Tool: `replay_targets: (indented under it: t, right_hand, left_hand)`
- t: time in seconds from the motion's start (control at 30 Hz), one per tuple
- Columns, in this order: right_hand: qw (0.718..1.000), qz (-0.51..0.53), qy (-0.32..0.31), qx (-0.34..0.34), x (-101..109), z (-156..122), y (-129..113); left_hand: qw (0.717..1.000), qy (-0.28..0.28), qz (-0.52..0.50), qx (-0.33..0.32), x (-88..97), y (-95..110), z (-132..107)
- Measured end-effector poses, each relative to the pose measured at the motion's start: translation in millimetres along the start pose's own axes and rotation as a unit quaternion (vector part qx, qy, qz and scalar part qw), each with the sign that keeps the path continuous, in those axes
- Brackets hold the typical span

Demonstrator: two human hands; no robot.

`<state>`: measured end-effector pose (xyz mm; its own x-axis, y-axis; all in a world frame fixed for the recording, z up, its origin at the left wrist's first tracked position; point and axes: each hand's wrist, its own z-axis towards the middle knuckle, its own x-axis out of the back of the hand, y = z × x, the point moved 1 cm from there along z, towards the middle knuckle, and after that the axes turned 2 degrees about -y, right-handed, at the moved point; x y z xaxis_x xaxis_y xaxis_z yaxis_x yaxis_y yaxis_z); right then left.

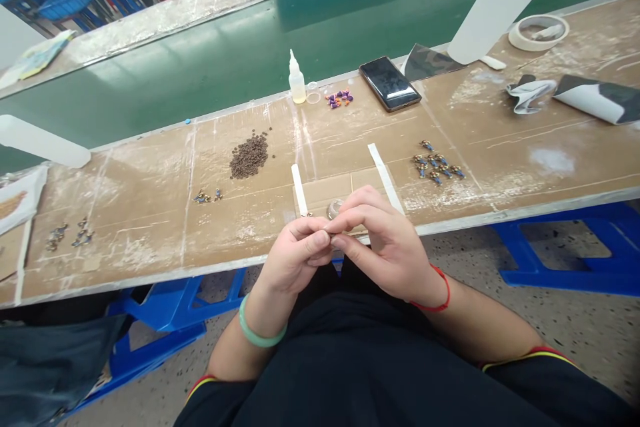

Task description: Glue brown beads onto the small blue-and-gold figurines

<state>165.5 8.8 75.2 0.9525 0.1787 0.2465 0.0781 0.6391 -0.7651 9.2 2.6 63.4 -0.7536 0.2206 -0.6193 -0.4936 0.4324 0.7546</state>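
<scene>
My left hand point(303, 247) and my right hand point(375, 240) meet at the bench's front edge, fingertips pinched together. What they hold between them is too small and too covered to name. Just beyond the fingers, a small clear round dish point(335, 208) rests on a cardboard piece point(325, 190) with white strips at its sides. Further off lies a heap of small brown discs point(250, 155). Several little blue-and-gold figures point(436, 164) are grouped to the right, and a few more small figures point(204, 196) lie to the left.
A dropper bottle point(297, 80) stands at the back beside small purple-and-orange pieces point(340, 99) and a phone point(391, 83). A tape roll point(539, 32) and crumpled sheets point(531, 92) lie far right. Blue stools point(555, 247) are under the bench. More figures point(83, 232) sit far left.
</scene>
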Motion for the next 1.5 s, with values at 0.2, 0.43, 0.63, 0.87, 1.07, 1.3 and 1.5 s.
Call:
replay_targets:
  t: [0.2, 0.43, 0.63, 0.87, 1.07, 1.3, 1.5]
  right_hand:
    - [1.000, 0.020, -0.021, -0.013, 0.0, -0.5, -1.7]
    - [0.998, 0.004, -0.057, -0.010, 3.1, 1.2, -6.1]
    - [0.997, -0.013, -0.075, -0.002, 5.8, 4.6, -9.3]
    - [0.998, -0.010, -0.059, 0.006, 4.2, 7.3, -13.4]
    - [1.000, 0.008, 0.007, -0.001, 13.2, -0.3, -13.1]
    - [0.971, -0.116, 0.103, -0.184, 49.8, -13.0, 35.4]
    - [0.949, -0.231, -0.042, -0.209, 49.4, 3.5, 71.3]
  left_hand:
    - [0.999, -0.042, 0.000, 0.003, 3.9, -3.9, 2.5]
    - [0.998, -0.058, -0.002, 0.000, 10.3, -5.4, 3.9]
    - [0.996, -0.078, -0.039, -0.011, 9.7, -8.7, 7.0]
    - [0.997, -0.070, -0.027, -0.014, 8.8, -14.6, 9.7]
    - [0.991, -0.110, -0.060, -0.048, 11.5, -16.0, 9.4]
    - [0.976, -0.152, -0.109, -0.112, 24.8, -11.5, 6.9]
    - [0.982, -0.110, -0.094, -0.120, 39.9, -14.0, 3.6]
